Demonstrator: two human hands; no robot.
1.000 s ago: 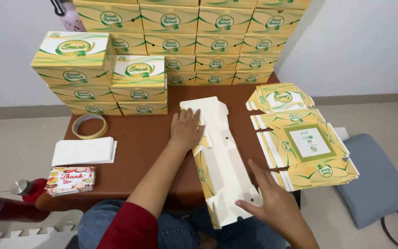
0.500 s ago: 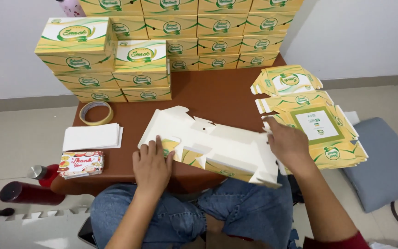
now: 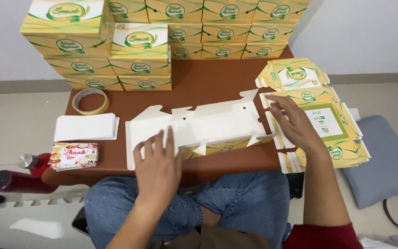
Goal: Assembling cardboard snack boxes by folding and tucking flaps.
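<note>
From my feed, the biggest thing is the wall of folded yellow boxes (image 3: 180, 37) stacked along the far edge of the brown table (image 3: 208, 87), with a taller pile at the far left. Next in size is the flat white cardboard sheet (image 3: 199, 127), an unfolded box lying printed side down across the middle of the table, its near flaps showing yellow print at the table's front edge. To the right sits a stack of flat printed box blanks (image 3: 321, 120), overhanging the table's right end above a grey cushion (image 3: 378, 161) on the floor. On the left lies a pile of white paper (image 3: 86, 127), a roll of tape (image 3: 90, 101) beyond it, and a small pack of printed cards (image 3: 74, 156) at the near corner.

My left hand (image 3: 158, 168) presses flat on the sheet's near left part, fingers spread, gripping nothing. My right hand (image 3: 295, 127) lies palm down, fingers slightly apart, at the sheet's right end where it meets the stack of blanks, clamping nothing.
</note>
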